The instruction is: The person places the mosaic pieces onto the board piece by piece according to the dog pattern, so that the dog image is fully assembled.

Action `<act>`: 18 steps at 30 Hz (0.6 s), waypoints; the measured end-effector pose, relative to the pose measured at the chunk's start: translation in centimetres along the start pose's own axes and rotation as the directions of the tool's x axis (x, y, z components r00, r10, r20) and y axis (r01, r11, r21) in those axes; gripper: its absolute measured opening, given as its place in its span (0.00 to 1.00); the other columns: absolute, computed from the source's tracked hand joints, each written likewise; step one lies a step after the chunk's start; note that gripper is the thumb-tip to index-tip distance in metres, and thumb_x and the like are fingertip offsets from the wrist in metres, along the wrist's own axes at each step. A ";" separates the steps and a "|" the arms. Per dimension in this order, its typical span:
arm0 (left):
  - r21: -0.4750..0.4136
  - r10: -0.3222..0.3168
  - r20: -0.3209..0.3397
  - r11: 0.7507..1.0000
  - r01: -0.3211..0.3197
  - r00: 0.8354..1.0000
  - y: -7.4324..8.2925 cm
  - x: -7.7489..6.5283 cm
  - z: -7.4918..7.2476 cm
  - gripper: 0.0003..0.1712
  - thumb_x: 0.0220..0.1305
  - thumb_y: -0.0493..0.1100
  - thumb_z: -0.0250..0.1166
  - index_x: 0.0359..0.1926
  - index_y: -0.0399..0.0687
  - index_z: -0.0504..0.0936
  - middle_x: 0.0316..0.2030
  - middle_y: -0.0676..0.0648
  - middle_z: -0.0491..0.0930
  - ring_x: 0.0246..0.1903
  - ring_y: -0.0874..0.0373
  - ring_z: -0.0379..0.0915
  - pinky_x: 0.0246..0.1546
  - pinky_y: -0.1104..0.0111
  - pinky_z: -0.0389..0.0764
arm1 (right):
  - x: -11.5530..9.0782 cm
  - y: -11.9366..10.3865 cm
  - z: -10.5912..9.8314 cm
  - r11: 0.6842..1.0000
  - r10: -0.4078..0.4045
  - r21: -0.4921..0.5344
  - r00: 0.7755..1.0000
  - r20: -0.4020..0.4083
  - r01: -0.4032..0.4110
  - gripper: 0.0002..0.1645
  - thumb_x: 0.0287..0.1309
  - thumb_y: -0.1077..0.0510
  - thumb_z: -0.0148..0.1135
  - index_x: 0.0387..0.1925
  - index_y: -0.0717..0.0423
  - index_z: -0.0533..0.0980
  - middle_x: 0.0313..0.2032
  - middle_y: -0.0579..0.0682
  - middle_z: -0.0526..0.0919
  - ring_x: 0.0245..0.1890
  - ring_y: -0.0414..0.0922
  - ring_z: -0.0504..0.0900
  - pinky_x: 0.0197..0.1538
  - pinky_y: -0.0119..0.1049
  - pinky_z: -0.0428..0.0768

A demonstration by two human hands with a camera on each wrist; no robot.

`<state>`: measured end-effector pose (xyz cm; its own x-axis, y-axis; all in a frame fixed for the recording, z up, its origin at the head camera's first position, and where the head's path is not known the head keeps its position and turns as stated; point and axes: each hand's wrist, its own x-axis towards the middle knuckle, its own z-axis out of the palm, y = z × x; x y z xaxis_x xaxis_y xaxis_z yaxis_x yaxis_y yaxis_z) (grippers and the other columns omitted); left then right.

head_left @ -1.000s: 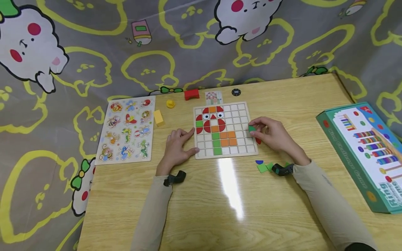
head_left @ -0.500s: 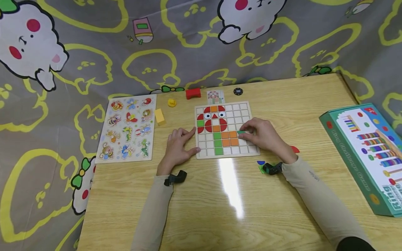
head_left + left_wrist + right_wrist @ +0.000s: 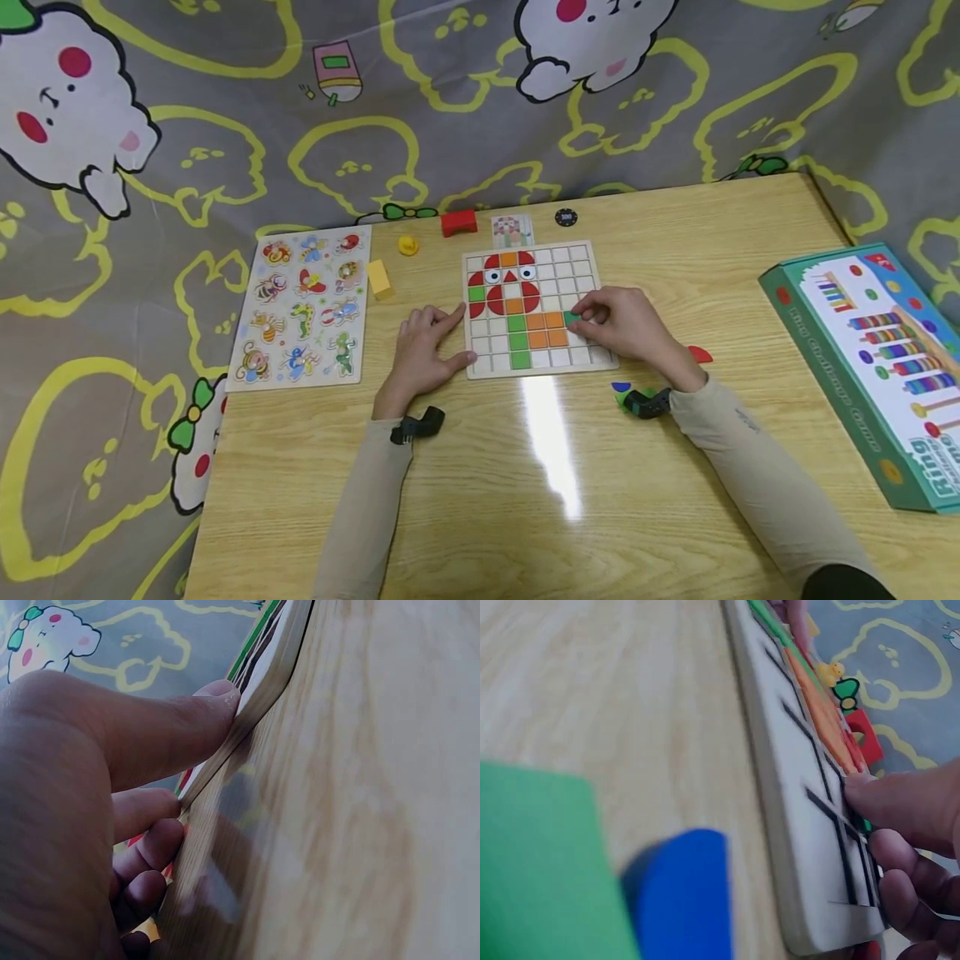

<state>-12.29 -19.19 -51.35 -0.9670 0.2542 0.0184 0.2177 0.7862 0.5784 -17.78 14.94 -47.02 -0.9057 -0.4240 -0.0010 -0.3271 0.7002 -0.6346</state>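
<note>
A wooden grid board [image 3: 540, 374] lies on the table with red, orange and green tiles in its cells, two of them round white eyes. My left hand [image 3: 423, 354] touches the board's left edge with thumb and index finger spread; in the left wrist view the thumb [image 3: 172, 735] rests at the rim. Over the right side of the board, my right hand [image 3: 626, 321] pinches a dark green tile [image 3: 572, 318] at a cell just right of the orange squares [image 3: 553, 321]. The fingers partly cover that tile, and its full shape is hidden.
A blue half-round piece [image 3: 621, 387] and green pieces [image 3: 547, 862] lie by the right wrist, a red piece [image 3: 700, 355] beside the forearm. Behind the board are a picture card [image 3: 512, 232], red block [image 3: 459, 222] and black chip [image 3: 566, 217]. An insect puzzle [image 3: 300, 312] and game box [image 3: 862, 375] flank it.
My right hand has moved left from the board's right edge to the cell beside the orange squares, carrying the dark green tile. The left hand stays at the left edge.
</note>
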 end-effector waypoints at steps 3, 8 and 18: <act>-0.001 -0.002 -0.001 1.000 0.002 1.000 0.0 0.0 0.0 0.46 0.57 0.66 0.66 0.74 0.65 0.62 0.48 0.51 0.67 0.44 0.54 0.56 0.45 0.61 0.56 | 0.0 -0.2 0.0 1.000 0.006 -0.006 1.000 -0.002 -0.006 0.12 0.51 0.53 0.76 0.37 0.54 0.85 0.28 0.45 0.82 0.27 0.41 0.77 0.35 0.36 0.74; -0.010 -0.002 0.003 1.000 0.002 1.000 0.2 0.1 0.0 0.46 0.57 0.66 0.67 0.74 0.65 0.62 0.48 0.51 0.67 0.44 0.54 0.56 0.45 0.61 0.56 | -1.2 0.3 -1.6 1.000 -0.018 0.009 0.998 -0.052 0.018 0.14 0.51 0.55 0.76 0.39 0.55 0.85 0.29 0.45 0.83 0.28 0.41 0.77 0.34 0.33 0.73; 0.001 -0.001 -0.003 1.000 0.001 1.000 -0.1 0.0 0.1 0.46 0.57 0.66 0.66 0.74 0.65 0.62 0.48 0.52 0.67 0.44 0.54 0.56 0.45 0.62 0.55 | -8.8 2.7 -4.1 0.993 -0.114 0.022 0.989 0.091 0.113 0.19 0.45 0.48 0.80 0.40 0.47 0.85 0.31 0.40 0.84 0.30 0.38 0.79 0.34 0.32 0.77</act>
<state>-12.31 -19.19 -51.53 -0.9677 0.2511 0.0204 0.2165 0.7871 0.5775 -11.79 22.89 -45.57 -0.8342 -0.5514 0.0014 -0.4208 0.6350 -0.6478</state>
